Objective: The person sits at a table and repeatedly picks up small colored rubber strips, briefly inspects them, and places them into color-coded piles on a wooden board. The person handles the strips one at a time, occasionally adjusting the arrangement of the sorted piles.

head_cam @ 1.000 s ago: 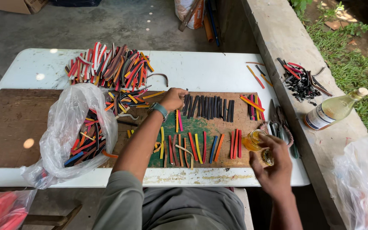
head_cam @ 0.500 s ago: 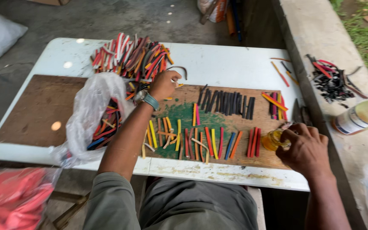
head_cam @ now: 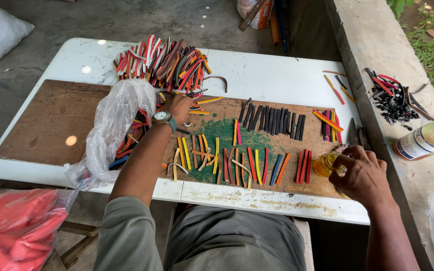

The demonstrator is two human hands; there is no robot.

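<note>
At the lower left of the frame lies a red plastic bag (head_cam: pixel 18 228), and above it a clear bag (head_cam: pixel 111 125) of coloured strips. In the centre, the left hand (head_cam: pixel 178 108) presses closed fingers on loose strips beside the strip pile (head_cam: pixel 161 62). At the lower right, the right hand (head_cam: pixel 360 175) clasps a small yellow jar (head_cam: pixel 325 164) on the wooden board (head_cam: pixel 41 123).

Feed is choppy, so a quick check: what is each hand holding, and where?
Right hand grips a small yellow jar around its side. Left hand rests on loose coloured strips; a hold cannot be told.
</note>
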